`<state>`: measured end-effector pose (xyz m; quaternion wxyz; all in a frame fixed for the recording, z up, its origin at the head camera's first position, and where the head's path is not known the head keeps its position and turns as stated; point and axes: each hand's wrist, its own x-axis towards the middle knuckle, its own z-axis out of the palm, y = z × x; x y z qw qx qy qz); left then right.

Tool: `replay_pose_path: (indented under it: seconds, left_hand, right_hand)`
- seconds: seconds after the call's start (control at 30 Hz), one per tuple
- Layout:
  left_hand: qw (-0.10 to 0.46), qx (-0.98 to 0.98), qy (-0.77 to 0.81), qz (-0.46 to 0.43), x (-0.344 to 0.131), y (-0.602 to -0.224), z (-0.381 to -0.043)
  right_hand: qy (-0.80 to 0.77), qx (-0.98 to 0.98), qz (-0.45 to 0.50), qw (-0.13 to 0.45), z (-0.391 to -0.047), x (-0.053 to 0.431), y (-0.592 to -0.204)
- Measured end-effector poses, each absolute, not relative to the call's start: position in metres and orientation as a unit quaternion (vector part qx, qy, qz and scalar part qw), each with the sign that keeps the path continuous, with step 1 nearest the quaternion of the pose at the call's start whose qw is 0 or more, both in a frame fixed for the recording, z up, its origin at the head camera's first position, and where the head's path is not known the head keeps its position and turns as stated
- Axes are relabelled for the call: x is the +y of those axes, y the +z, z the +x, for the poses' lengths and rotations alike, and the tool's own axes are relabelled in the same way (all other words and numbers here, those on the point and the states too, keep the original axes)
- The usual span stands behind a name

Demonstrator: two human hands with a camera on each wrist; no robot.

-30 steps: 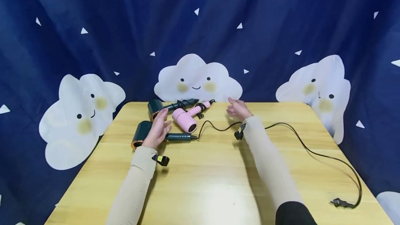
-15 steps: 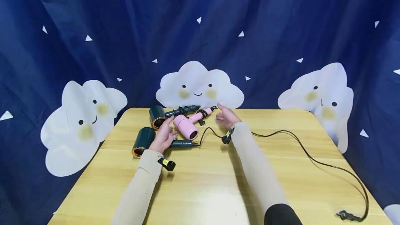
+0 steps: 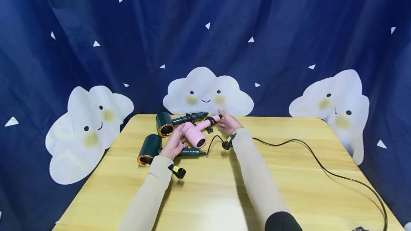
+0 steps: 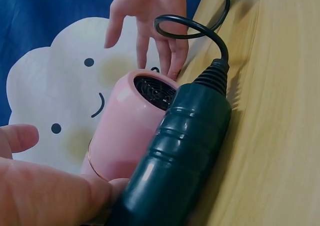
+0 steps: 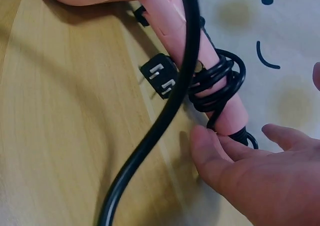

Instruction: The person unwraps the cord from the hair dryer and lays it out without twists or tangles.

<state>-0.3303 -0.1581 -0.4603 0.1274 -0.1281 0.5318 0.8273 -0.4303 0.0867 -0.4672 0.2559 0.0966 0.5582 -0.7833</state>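
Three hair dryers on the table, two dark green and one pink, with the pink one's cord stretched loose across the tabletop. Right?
One slip: the pink dryer has its cord wound around its handle; the right wrist view shows it. The rest stands: three dryers on the table, two dark green and one pink.

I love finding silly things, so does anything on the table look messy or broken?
One thing: the front green dryer has its cord loose, snaking across the table, while the pink dryer and the back green dryer have theirs wound up. I see nothing spilled or broken.
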Motion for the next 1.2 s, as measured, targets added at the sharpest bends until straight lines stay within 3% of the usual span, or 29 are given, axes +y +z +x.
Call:
replay_pose_path:
  seconds: [0.3,0.8,1.2]
  left_hand:
    - [0.124,0.517,0.838,-0.125,-0.154,-0.463,-0.330]
    - [0.098,0.607,0.780,-0.118,-0.145,-0.457,-0.330]
    - [0.052,0.637,0.767,-0.055,-0.134,-0.439,-0.326]
  right_hand:
    - [-0.777,0.576,0.099,0.235,-0.423,0.088,-0.469]
    - [-0.797,0.588,0.107,0.082,-0.399,0.086,-0.470]
    - [-0.785,0.611,0.099,0.032,-0.377,0.097,-0.441]
